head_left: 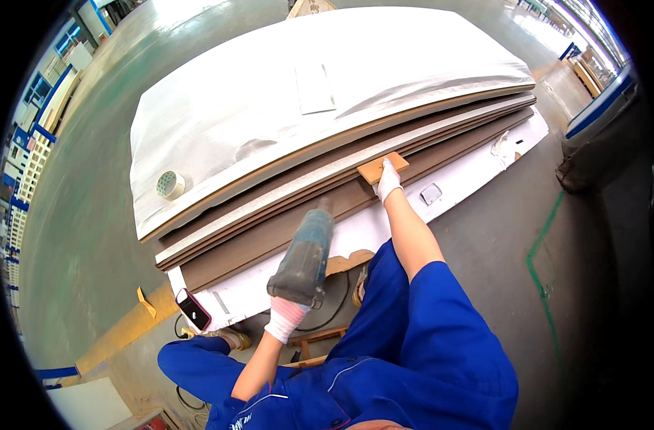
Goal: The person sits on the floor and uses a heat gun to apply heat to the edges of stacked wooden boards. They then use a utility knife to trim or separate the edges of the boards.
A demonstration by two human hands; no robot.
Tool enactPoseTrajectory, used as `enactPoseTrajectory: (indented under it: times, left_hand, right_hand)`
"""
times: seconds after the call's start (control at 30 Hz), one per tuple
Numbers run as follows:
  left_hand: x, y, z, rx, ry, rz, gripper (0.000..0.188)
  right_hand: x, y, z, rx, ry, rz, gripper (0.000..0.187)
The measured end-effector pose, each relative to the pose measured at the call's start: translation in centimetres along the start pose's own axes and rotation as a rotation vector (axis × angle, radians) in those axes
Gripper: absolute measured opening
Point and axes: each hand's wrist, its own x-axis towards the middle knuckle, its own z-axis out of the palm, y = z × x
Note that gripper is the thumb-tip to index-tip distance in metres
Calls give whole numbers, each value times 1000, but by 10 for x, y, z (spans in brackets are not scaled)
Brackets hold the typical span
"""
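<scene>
Nearest, at six o'clock, our left hand [287, 315] in a white glove is wrapped around the grip of a heat gun [303, 258], its nozzle aimed at twelve o'clock toward the stacked boards [269, 240]. At one o'clock from the gun, our gloved right hand [388, 180] presses flat on a small wooden block [379, 168] against the stack's edge. Beyond lie a phone [193, 309] at nine o'clock, a tape roll [170, 185] at ten and, farthest, the silver sheet [269, 93] covering the stack.
</scene>
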Motion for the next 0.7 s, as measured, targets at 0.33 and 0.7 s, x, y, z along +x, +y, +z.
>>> enactPoseTrajectory:
  times: [0.33, 0.7]
  left_hand:
    - [49, 13, 87, -418, -89, -203, 40]
    - [56, -14, 97, 56, -137, -45, 38]
  right_hand:
    - [-18, -12, 26, 23, 195, 4, 61]
    - [-78, -36, 45, -225, 468, 20, 52]
